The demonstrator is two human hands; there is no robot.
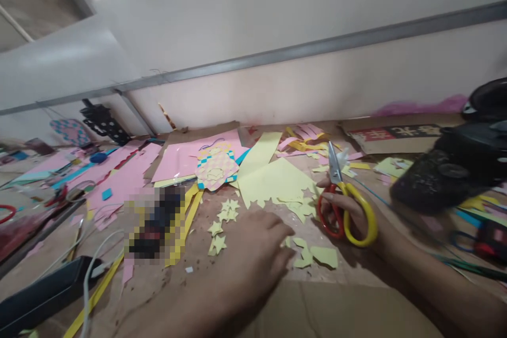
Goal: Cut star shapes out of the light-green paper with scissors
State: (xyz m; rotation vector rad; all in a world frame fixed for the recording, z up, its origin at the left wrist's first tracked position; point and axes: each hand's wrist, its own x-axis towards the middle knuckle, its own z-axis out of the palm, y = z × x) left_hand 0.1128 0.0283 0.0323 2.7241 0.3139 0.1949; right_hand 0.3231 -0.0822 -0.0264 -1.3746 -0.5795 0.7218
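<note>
Scissors (335, 166) with one red and one yellow handle loop are in my right hand (352, 208); the blades point up and away, close together. My left hand (257, 245) is low over the table, slightly blurred, fingers loosely bent and a gap between thumb and forefinger. Beside its fingertips lie pale yellow paper scraps (303, 253). Several small cut-out yellow paper stars (217, 228) lie just left of that hand. Behind both hands is a larger pale yellow sheet (273, 179) with a jagged near edge. Most of my left palm is hidden.
A patterned paper cut-out (217, 168) rests by a pink sheet (178, 156). At right stands a dark bulky object (447, 169), beside a printed cardboard piece (392, 136). A black power strip (47, 293) with a white cable lies front left. A wall runs behind the table.
</note>
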